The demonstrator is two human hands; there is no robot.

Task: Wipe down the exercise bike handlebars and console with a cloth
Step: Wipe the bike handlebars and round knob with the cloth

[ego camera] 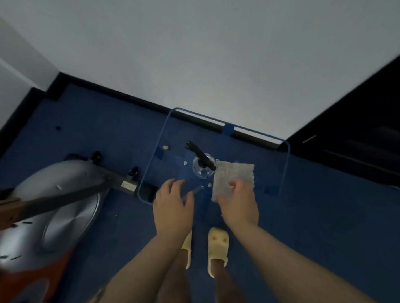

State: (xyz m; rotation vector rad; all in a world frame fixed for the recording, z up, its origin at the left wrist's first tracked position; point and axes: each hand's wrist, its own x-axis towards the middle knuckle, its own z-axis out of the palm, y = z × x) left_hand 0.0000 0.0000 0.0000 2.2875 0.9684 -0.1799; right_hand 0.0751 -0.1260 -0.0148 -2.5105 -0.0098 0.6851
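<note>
A pale grey textured cloth [233,180] lies on a clear glass-like table top with a blue edge [286,169]. My right hand [239,203] presses on the cloth's near edge and grips it. My left hand [172,203] rests with fingers spread on the table top, to the left of the cloth, holding nothing. The exercise bike [54,204], silver with an orange lower part, stands at the lower left; only its body and front stabiliser show. Its handlebars and console are out of view.
A black tool-like object [202,156] lies on the clear top just left of the cloth, over a round fitting. Blue carpet [328,225] covers the floor. A white wall runs behind; a dark cabinet [367,126] stands at the right. My feet wear yellow slippers [217,248].
</note>
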